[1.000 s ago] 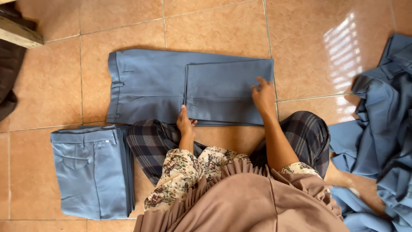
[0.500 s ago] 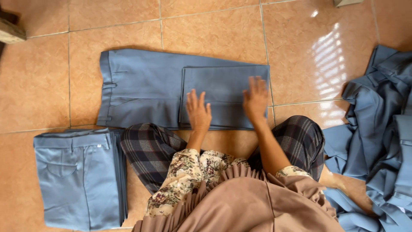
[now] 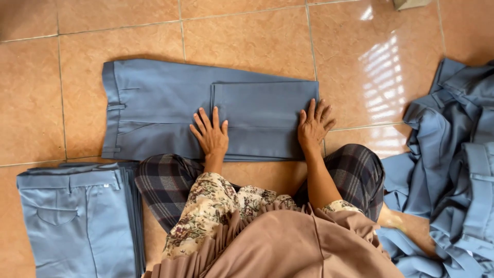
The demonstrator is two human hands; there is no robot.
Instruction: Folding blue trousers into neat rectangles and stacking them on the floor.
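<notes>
2 hands flat on 1 pair of blue-grey trousers (image 3: 164, 110) spread on the tiled floor (image 3: 247, 41), that's basically the scene. Trousers lie sideways, waistband toward the left, and the legs are folded back over themselves so there's a doubled layer on the right half. Left hand (image 3: 211, 135) sits palm down on the near-left corner of that folded layer, fingers (image 3: 205, 119) spread wide and holding nothing, just pressing on the cloth. Right hand (image 3: 313, 129) does the same at the right edge of the fold, fingers fanned out, palm down, nothing gripped, right over a grout line in the tiles.

Closer to the camera you get the person's floral sleeves, a tan pleated garment and dark plaid cloth over the knees. Down at the lower left there's a neat stack of folded trousers (image 3: 77, 216) in the same blue, just beside the left knee. Off to the right, a loose, rumpled heap of blue garments (image 3: 453, 170) lies on the floor, well apart from the hands.
</notes>
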